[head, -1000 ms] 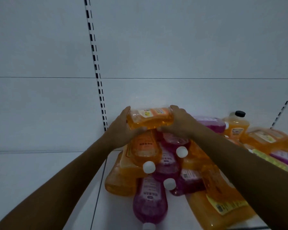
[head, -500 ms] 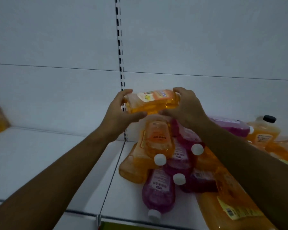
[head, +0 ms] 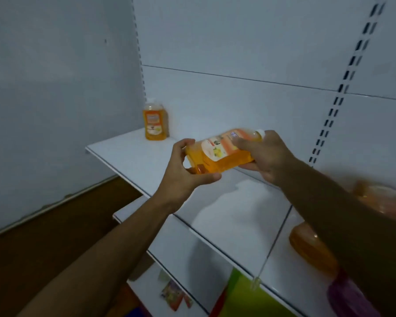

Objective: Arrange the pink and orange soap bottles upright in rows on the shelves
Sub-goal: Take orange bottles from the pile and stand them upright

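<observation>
a bottle (head: pixel 224 149) was held sideways above the shelf (head: pixel 133 154); another bottle (head: pixel 155 121) stood upright at its back left corner.

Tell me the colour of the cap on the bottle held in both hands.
White: the cap on the orange soap bottle shows beside the right hand in the head view.

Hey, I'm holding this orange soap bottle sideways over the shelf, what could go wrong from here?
1. The held bottle lies on its side between your left hand and right hand; turning it upright may loosen your grip.
2. The standing orange bottle could get knocked over if you set this one close beside it.
3. The shelf edge is near; place it well back.
</observation>
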